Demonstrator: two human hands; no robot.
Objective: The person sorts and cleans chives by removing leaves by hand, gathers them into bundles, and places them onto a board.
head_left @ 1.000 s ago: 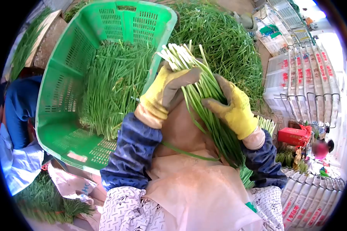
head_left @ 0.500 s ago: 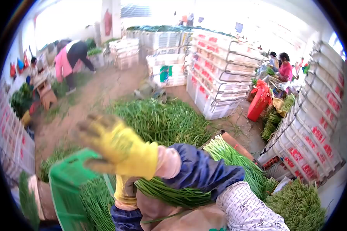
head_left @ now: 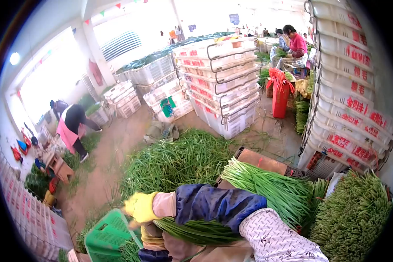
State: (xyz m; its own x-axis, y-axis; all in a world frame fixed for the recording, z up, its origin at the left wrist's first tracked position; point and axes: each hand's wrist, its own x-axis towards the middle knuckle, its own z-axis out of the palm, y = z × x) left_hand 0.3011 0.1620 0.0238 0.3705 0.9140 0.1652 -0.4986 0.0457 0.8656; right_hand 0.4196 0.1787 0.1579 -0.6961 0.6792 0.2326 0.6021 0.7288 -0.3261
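Observation:
My right hand (head_left: 140, 208), in a yellow glove, reaches across to the left beside a green plastic basket (head_left: 101, 236). Its fingers are foreshortened and smeared, so their grip is unclear. My left hand (head_left: 152, 236), also gloved in yellow, is just below it, mostly covered, with its fingers hidden. Close to both hands, a bunch of long green stalks (head_left: 201, 231) lies across my lap, partly under my right sleeve. More green stalks (head_left: 129, 251) are inside the basket. To the right rests a large heap of chive-like stalks (head_left: 266, 183) with pale ends.
Loose green leaves (head_left: 174, 163) are piled on the floor ahead. Stacked white crates (head_left: 222, 83) stand beyond, with another tall stack (head_left: 345, 100) at right. Thick green bundles (head_left: 351, 218) lie at lower right. A bent-over person (head_left: 72, 124) is at left; others sit at back right.
My view has swung to the right and tilted. My right hand, spread wide before, is now lower and nearer the basket's edge. The bending person has shifted posture.

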